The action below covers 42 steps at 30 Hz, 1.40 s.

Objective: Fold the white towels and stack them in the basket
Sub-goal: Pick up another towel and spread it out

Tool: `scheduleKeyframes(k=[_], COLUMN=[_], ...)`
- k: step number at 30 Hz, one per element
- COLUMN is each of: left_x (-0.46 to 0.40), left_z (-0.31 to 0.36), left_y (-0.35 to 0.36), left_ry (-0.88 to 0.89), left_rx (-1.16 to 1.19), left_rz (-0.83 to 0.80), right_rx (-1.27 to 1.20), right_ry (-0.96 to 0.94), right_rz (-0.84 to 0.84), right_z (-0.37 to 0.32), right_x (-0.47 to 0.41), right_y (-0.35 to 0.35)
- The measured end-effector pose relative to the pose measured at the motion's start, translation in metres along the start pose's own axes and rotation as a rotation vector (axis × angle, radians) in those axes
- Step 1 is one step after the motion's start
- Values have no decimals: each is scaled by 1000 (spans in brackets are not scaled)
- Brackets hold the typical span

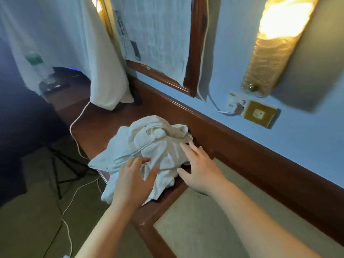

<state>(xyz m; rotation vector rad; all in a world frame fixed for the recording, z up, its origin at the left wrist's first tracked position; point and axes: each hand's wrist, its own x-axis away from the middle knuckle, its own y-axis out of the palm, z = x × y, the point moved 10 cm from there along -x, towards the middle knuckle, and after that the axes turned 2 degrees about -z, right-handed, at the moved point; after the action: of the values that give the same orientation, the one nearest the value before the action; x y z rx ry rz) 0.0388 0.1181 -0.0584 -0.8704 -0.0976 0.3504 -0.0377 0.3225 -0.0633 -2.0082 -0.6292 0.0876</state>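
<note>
Towels (pixel 149 146), white, lie in one crumpled heap on the dark wooden ledge (pixel 104 125) that runs along the blue wall, the heap's near edge spilling over the ledge's front corner. No single towel can be told apart within the pile, and none shows a fold. Left hand (pixel 134 181) is spread over the near side of the heap, fingers straight and splayed, gripping nothing; whether the palm rests on the cloth or hovers just above it cannot be told. Right hand (pixel 201 170) lies a little apart from the left, fingers likewise extended and loose, fingertips at the heap's right flank beside the raised wooden rail (pixel 232 138). Both forearms are bare. Behind the heap, a large white cloth (pixel 74 43) hangs down to the ledge. A white cable (pixel 74 131) trails off the ledge to the floor, where more cable lies beside a black tripod (pixel 61 164). On the wall: a wood-framed mirror (pixel 193 53) covered with paper, a lit wall lamp (pixel 275 40), a white plug adapter (pixel 235 104), and a gold-plated socket (pixel 259 114).
</note>
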Motion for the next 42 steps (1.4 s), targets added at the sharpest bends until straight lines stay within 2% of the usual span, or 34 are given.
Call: scheduleKeyframes(k=[5, 7, 14, 16, 19, 23, 28, 30, 32, 35, 38, 40, 42], left_x=[-76, -113, -203, -214, -221, -218, -221, -224, -228, -218, -196, -176, -157], left_z=[-67, -90, -144, -152, -158, -127, -58, -30, -7, 20, 51, 74, 99], left_y=[0, 8, 60, 66, 68, 35, -51, -70, -76, -65, -43, -44, -61], left_ry=[-52, -71, -64, -1, 109, 251, 354, 352, 265, 144, 150, 158, 216], left_rx=[-15, -90, -347, -377, -310, 43, 355, 398, 403, 371, 339, 388, 430], left_rz=[-52, -83, -238, -228, -112, 112, 306, 307, 262, 120, -40, -10, 114], right_rx=[78, 134, 198, 202, 197, 187, -194, -192, -252, -255, -254, -243, -222], right_ry=[20, 33, 134, 127, 150, 141, 259, 177, 110, 32, 9, -21, -22], right_rz=[-141, -168, -338, -367, -340, -160, 211, 340, 441, 576, 708, 802, 879], right_z=[-39, -52, -65, -66, -63, -73, -71, -93, -117, -144, -157, -164, -166], right_x=[-113, -159, -233, -240, -250, -261, -262, -250, -230, -191, -150, -114, -76], right_y=[62, 80, 126, 136, 135, 110, 21, -34, -90, -164, -225, -266, -298])
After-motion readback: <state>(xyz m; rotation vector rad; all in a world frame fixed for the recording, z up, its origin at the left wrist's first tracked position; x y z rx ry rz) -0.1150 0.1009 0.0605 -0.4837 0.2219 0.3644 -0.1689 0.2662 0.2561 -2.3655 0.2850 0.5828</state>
